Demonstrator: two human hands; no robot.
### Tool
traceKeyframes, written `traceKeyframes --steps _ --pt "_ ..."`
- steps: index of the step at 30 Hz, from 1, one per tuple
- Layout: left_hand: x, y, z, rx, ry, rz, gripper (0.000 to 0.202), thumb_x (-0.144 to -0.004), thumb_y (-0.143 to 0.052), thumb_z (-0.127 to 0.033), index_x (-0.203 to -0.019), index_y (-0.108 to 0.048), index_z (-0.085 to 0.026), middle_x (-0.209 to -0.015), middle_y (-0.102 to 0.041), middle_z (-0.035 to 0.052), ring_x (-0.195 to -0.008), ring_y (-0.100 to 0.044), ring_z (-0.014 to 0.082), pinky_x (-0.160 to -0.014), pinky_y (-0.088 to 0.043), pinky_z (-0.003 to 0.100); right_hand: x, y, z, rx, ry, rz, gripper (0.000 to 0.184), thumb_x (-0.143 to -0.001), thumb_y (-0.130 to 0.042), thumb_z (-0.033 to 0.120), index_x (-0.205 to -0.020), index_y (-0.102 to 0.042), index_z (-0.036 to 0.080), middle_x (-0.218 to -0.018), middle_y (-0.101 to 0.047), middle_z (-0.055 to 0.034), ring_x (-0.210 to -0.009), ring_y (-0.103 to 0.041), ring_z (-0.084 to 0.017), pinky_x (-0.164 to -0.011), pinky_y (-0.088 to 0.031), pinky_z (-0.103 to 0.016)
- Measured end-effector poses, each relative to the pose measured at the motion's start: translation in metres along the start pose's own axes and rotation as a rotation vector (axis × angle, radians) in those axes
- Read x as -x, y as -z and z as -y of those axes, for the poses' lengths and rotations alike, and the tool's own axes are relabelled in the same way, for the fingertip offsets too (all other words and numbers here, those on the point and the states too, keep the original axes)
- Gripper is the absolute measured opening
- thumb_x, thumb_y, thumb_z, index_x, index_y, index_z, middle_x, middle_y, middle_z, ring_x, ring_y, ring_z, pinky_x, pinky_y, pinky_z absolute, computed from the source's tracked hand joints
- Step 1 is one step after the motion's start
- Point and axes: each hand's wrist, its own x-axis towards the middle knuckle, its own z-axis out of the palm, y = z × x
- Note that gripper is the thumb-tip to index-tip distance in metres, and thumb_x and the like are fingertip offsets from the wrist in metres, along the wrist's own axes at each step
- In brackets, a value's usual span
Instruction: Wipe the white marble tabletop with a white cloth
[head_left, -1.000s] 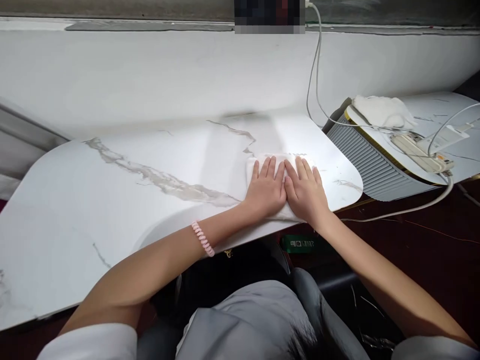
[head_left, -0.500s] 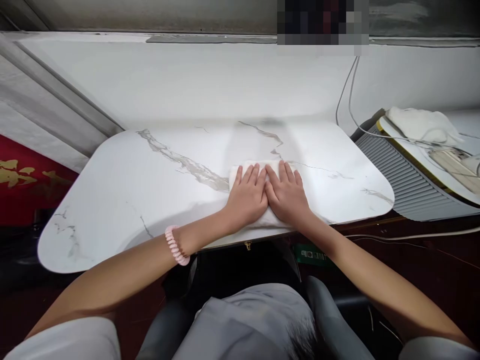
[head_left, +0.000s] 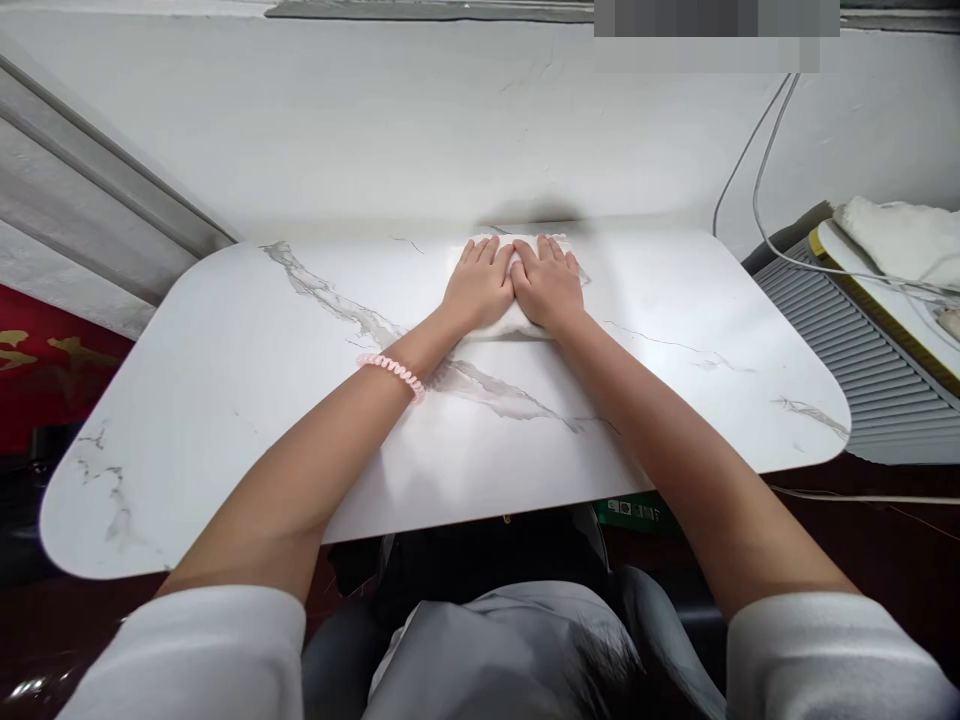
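Note:
A folded white cloth (head_left: 501, 324) lies near the far edge of the white marble table (head_left: 225, 400), close to the wall. My left hand (head_left: 480, 283) and my right hand (head_left: 547, 283) press flat on it side by side, thumbs touching, fingers stretched toward the wall. Most of the cloth is hidden under my palms; only its edges show. A pink coil band (head_left: 391, 370) sits on my left wrist. Both arms are stretched out over the tabletop.
At the right stands a grey ribbed unit (head_left: 840, 350) with a second white cloth (head_left: 892, 235) on the marble top above it. White cables (head_left: 757, 170) run down the wall. A red panel (head_left: 37, 360) is at the left. A chair is below the table edge.
Both hands have slid the cloth from the near edge of the table across to the far side by the wall. My view has shifted left and forward.

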Motion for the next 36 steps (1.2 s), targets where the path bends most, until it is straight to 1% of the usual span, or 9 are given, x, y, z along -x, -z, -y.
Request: traceKeyframes --steps 5,10,12,15,19,22,26,32,36 --pt "-0.030 0.004 0.014 -0.009 0.016 -0.015 0.053 -0.100 -0.030 -0.029 -0.149 -0.044 -0.013 -0.163 -0.037 0.0122 -0.153 -0.027 0.0253 -0.129 -0.013 0.048 -0.032 -0.004 0.004 0.014 -0.018 -0.031 0.057 -0.100 -0.024 0.022 -0.153 -0.043 0.017 -0.162 -0.037 -0.0157 -0.153 -0.026 -0.030 -0.121 -0.018 -0.059" --pt "-0.043 0.007 0.018 -0.026 0.032 -0.039 0.053 -0.100 -0.031 -0.027 -0.147 -0.047 -0.009 -0.160 -0.042 0.0147 -0.151 -0.032 0.0253 -0.128 -0.015 0.045 -0.049 -0.007 0.004 0.039 0.001 -0.081 0.055 -0.099 -0.025 0.021 -0.149 -0.049 0.016 -0.156 -0.045 -0.0162 -0.149 -0.033 -0.030 -0.120 -0.023 -0.057" --pt "-0.045 0.006 0.020 -0.042 0.037 -0.044 0.053 -0.100 -0.030 -0.027 -0.147 -0.047 -0.009 -0.159 -0.042 0.0153 -0.151 -0.033 0.0255 -0.128 -0.015 0.045 -0.051 -0.008 0.003 0.043 0.007 -0.086 0.054 -0.099 -0.026 0.022 -0.148 -0.049 0.016 -0.156 -0.045 -0.0164 -0.148 -0.034 -0.030 -0.120 -0.024 -0.056" --pt "-0.044 0.005 0.020 -0.056 0.038 -0.041 0.053 -0.101 -0.030 -0.028 -0.149 -0.045 -0.009 -0.162 -0.039 0.0158 -0.152 -0.030 0.0260 -0.128 -0.015 0.047 -0.049 -0.007 0.003 0.046 0.006 -0.085 0.056 -0.100 -0.026 0.021 -0.151 -0.047 0.016 -0.159 -0.041 -0.0168 -0.150 -0.032 -0.029 -0.121 -0.022 -0.054" --pt "-0.028 0.007 0.012 -0.070 0.064 -0.014 0.054 -0.102 -0.030 -0.026 -0.152 -0.041 -0.008 -0.164 -0.033 0.0171 -0.154 -0.027 0.0263 -0.128 -0.014 0.048 -0.031 -0.005 0.007 0.051 0.010 -0.050 0.057 -0.100 -0.026 0.022 -0.155 -0.043 0.015 -0.162 -0.036 -0.0175 -0.152 -0.029 -0.029 -0.122 -0.021 -0.054" --pt "-0.002 0.011 0.003 -0.086 0.070 0.007 0.054 -0.102 -0.031 -0.026 -0.153 -0.040 -0.008 -0.164 -0.033 0.0171 -0.154 -0.026 0.0257 -0.128 -0.014 0.048 -0.006 -0.004 0.013 0.053 0.015 -0.043 0.058 -0.100 -0.026 0.024 -0.155 -0.042 0.015 -0.163 -0.035 -0.0171 -0.153 -0.028 -0.031 -0.120 -0.022 -0.056" --pt "0.049 0.017 -0.009 -0.108 0.047 0.007 0.054 -0.102 -0.032 -0.025 -0.152 -0.041 -0.007 -0.163 -0.035 0.0191 -0.154 -0.027 0.0270 -0.128 -0.017 0.050 0.041 -0.003 0.027 0.065 0.037 -0.027 0.057 -0.101 -0.027 0.026 -0.156 -0.042 0.015 -0.163 -0.035 -0.0180 -0.153 -0.028 -0.031 -0.121 -0.023 -0.056" --pt "0.150 0.027 -0.029 -0.151 0.063 -0.029 0.054 -0.102 -0.030 -0.027 -0.151 -0.043 -0.007 -0.161 -0.037 0.0200 -0.153 -0.030 0.0305 -0.126 -0.023 0.055 0.126 -0.004 0.056 0.102 0.143 0.017 0.058 -0.102 -0.027 0.028 -0.156 -0.042 0.012 -0.163 -0.034 -0.0206 -0.152 -0.029 -0.034 -0.121 -0.025 -0.058" --pt "0.217 0.034 -0.039 -0.177 0.072 -0.046 0.057 -0.102 -0.025 -0.028 -0.152 -0.040 -0.005 -0.162 -0.035 0.0221 -0.154 -0.026 0.0316 -0.126 -0.023 0.056 0.177 -0.006 0.073 0.094 0.272 0.060 0.060 -0.102 -0.027 0.033 -0.156 -0.041 0.011 -0.163 -0.032 -0.0225 -0.153 -0.026 -0.037 -0.122 -0.024 -0.060"
